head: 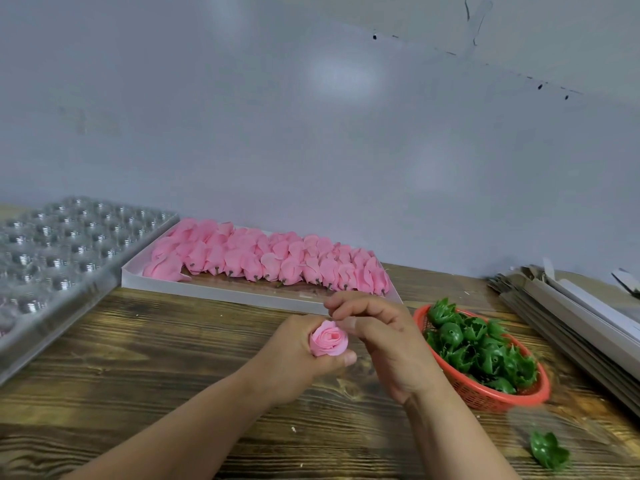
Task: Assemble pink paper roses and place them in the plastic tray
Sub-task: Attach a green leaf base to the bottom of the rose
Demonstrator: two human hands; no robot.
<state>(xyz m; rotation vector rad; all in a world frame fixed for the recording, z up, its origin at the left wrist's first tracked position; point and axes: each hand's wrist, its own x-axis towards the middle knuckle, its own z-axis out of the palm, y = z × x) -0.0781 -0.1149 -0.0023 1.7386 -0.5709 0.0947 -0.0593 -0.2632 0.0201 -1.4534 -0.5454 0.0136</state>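
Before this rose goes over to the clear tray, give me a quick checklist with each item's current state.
1. Pink paper rose secure in left hand: ok, fingers curled round its base.
2. Right hand free of the petals: not ok, fingertips at the rose's top edge.
3. Green calyx fitted under the rose: cannot tell, base hidden in the grip.
4. Empty cells in the plastic tray: ok, many visible.
5. Red basket of calyxes within reach: ok, beside the right hand.

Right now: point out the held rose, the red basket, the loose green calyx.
held rose (329,338), head view, on its spiral centre.
red basket (485,400), head view, on its near wall.
loose green calyx (549,451), head view, on its middle.
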